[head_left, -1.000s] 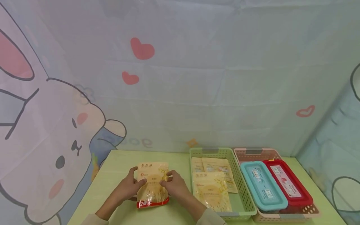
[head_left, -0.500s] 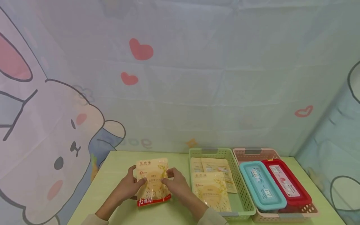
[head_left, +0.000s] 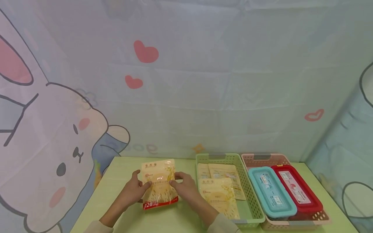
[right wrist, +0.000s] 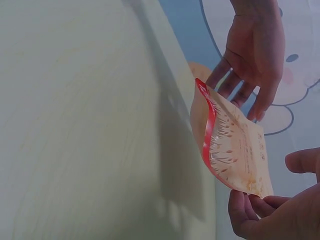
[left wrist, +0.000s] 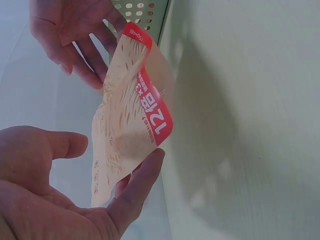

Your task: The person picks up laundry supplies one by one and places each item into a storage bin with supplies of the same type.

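A glossy yellow pouch [head_left: 159,181] with a red band along its bottom edge is held between the two hands, its printed front towards the head camera. My left hand [head_left: 131,191] holds its left side, thumb in front and fingers behind. On the opposite side my right hand [head_left: 187,190] grips the edge in the same way. In the left wrist view the pouch [left wrist: 122,115] bends along its bottom edge, and its shadow falls on the tabletop. Fingers of my right hand [right wrist: 272,215] meet the edge of the pouch [right wrist: 237,145] in the right wrist view.
Right of the hands stands a green basket [head_left: 253,207] holding several similar yellow pouches [head_left: 220,199]. Beside it, a pink basket [head_left: 269,159] carries a light-blue lidded box [head_left: 272,191] and a red one [head_left: 300,189]. A printed cloth [head_left: 186,97] hangs behind the pale green table [head_left: 128,165].
The pouch has risen a little and shows its red bottom band more fully. My right hand has shifted slightly right and up with it; both hands keep hold of the sides.
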The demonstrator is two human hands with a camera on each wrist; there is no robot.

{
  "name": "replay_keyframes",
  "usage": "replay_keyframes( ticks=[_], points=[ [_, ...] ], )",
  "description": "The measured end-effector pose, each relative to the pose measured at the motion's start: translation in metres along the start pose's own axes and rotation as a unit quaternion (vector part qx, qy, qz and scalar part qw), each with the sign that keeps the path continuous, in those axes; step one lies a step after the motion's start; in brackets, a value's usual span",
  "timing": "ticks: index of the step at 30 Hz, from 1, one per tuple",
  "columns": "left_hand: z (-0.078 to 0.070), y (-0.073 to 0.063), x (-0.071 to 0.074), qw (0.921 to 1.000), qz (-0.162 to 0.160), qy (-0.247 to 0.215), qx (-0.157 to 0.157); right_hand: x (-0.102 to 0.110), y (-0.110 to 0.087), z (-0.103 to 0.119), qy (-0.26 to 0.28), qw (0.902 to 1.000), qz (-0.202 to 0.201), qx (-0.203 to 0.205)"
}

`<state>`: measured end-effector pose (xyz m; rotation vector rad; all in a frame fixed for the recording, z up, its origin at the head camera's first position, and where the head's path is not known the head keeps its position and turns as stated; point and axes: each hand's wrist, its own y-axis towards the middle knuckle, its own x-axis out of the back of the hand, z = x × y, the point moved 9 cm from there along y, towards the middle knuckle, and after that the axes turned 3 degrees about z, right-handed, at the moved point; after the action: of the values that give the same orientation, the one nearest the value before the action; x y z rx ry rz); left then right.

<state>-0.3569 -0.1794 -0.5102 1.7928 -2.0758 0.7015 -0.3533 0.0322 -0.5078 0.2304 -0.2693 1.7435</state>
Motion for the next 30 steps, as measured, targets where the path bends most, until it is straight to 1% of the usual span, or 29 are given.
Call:
replay_keyframes(
  ticks=[4,8,13,16,22,30],
  points=[
    [-0.002,0.000,0.000,1.0000,-0.005,0.001,-0.004,0.004,0.000,0.005,0.009,0.9999,0.008,0.008],
    [-0.003,0.000,0.000,0.9999,-0.009,0.000,-0.007,0.007,0.000,0.008,0.019,0.9993,0.028,0.016],
    [-0.007,0.001,-0.001,0.9997,-0.013,0.008,-0.017,0.013,-0.001,0.010,0.012,0.9986,0.045,0.026],
    [-0.011,0.002,0.000,0.9992,-0.020,0.015,-0.030,0.020,-0.002,0.013,0.009,0.9982,0.047,0.035],
    [-0.019,0.003,-0.002,0.9987,-0.024,0.008,-0.045,0.031,-0.004,0.019,0.007,0.9976,0.046,0.052],
    [-0.029,0.005,-0.005,0.9974,-0.037,0.008,-0.061,0.044,-0.004,0.024,-0.005,0.9978,0.039,0.053]
  ],
)
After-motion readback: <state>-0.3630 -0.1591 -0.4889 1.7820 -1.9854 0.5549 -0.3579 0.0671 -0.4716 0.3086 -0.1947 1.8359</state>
